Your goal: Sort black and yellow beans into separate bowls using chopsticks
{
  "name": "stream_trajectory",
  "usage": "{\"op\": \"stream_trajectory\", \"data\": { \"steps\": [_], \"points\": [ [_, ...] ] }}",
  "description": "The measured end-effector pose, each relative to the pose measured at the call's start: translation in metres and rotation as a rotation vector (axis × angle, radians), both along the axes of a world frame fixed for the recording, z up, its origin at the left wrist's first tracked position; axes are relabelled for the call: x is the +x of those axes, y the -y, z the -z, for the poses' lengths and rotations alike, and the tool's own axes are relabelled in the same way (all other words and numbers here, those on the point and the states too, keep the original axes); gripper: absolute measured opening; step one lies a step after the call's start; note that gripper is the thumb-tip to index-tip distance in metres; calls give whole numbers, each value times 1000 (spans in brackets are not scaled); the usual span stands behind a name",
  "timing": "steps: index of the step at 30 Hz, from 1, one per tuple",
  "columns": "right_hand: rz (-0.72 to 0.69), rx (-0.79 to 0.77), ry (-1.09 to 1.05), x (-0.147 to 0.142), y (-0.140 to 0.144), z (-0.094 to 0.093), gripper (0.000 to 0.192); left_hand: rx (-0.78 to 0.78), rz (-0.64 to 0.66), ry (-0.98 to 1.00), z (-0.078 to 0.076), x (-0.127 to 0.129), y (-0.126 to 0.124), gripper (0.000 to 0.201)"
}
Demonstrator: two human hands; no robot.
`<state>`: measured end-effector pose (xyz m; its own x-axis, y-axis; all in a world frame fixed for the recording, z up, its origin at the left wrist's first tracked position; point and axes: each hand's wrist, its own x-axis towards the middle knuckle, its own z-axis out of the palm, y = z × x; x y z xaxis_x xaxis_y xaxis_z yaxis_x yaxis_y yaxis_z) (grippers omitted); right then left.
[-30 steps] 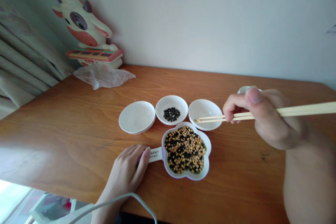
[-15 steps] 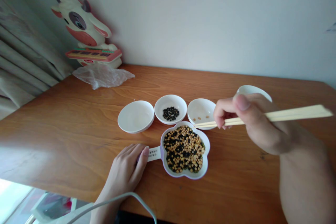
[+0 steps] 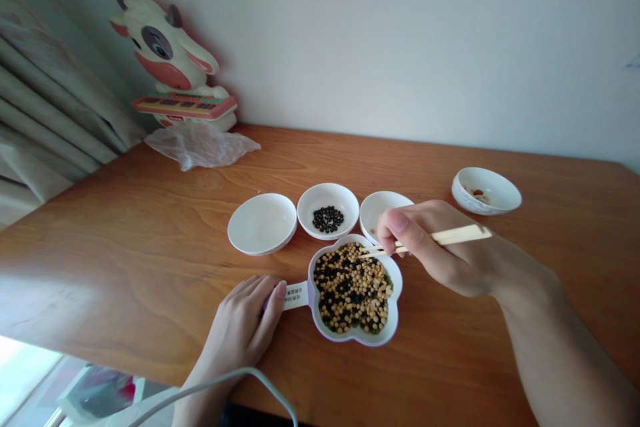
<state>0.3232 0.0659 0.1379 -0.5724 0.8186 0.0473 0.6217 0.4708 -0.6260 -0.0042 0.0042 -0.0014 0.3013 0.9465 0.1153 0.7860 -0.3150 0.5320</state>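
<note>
A flower-shaped white dish [image 3: 395, 330] with a handle holds mixed yellow and black beans [image 3: 353, 287]. My left hand [image 3: 240, 330] rests flat on the table and presses on that handle. My right hand [image 3: 435, 253] is shut on a pair of wooden chopsticks [image 3: 450, 237], whose tips reach the far edge of the mixed beans. Behind the dish stand three small white bowls: an empty left bowl [image 3: 261, 223], a middle bowl [image 3: 327, 210] with black beans, and a right bowl [image 3: 380, 207] partly hidden by my right hand.
Another white bowl [image 3: 486, 190] with a few bits inside sits at the far right of the wooden table [image 3: 125, 233]. A cow-shaped toy [image 3: 170, 67] and a crumpled plastic bag [image 3: 200, 143] stand at the back left by the wall. A white cable [image 3: 235, 380] runs over my left wrist.
My right hand moved left and down with the chopsticks, from over the right bowl to the mixed beans. The far right bowl came into view. My left hand stayed put.
</note>
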Motion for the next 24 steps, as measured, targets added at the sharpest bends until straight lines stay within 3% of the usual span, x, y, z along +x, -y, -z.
{"op": "stream_trajectory", "data": {
  "steps": [24],
  "points": [
    [-4,-4,-2,-7,-1,6,54,-25,10,9,3,-2,0,35]
  ]
}}
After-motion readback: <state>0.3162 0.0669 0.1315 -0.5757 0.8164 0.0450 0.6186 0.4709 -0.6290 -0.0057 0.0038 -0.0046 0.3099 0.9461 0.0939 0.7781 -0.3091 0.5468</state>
